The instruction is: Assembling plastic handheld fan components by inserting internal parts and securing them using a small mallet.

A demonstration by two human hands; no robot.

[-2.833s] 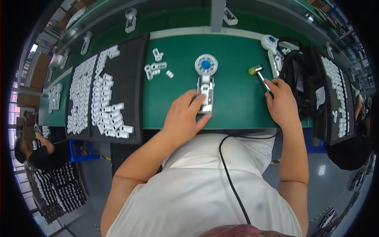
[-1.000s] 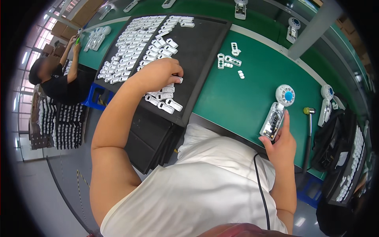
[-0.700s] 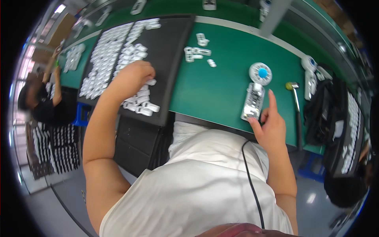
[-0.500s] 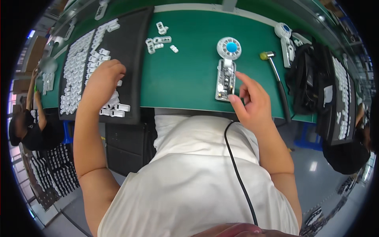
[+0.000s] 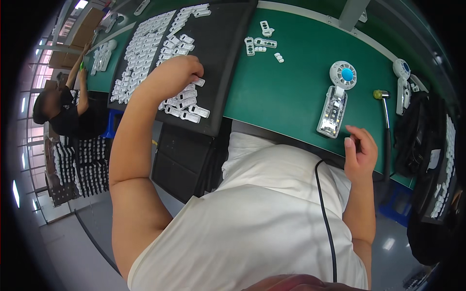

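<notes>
My left hand [image 5: 175, 76] reaches over the black foam tray, its fingers closed at the edge of a white plastic part [image 5: 198, 82]; the fingertips are partly hidden. More of these small white parts [image 5: 187, 103] lie loosely around and below the hand. On the green mat stands a clear-fronted device [image 5: 332, 116] with a visible circuit inside, joined to a round white fan-like head [image 5: 343, 75] with a blue centre. Just to the right of its lower end, my right hand [image 5: 361, 153] hovers with thumb and fingers apart, holding nothing.
The black tray [image 5: 228, 53] also carries dense rows of white parts. Several loose white pieces [image 5: 262, 42] lie at the back of the green table [image 5: 286, 92]. A hammer [image 5: 386, 121] and a black bag [image 5: 412, 136] are at right. Another person [image 5: 63, 106] works at far left.
The view has swung toward the left, so the table sits further right. My right hand has drawn back from the device; my left hand stays over the loose parts in the tray.
</notes>
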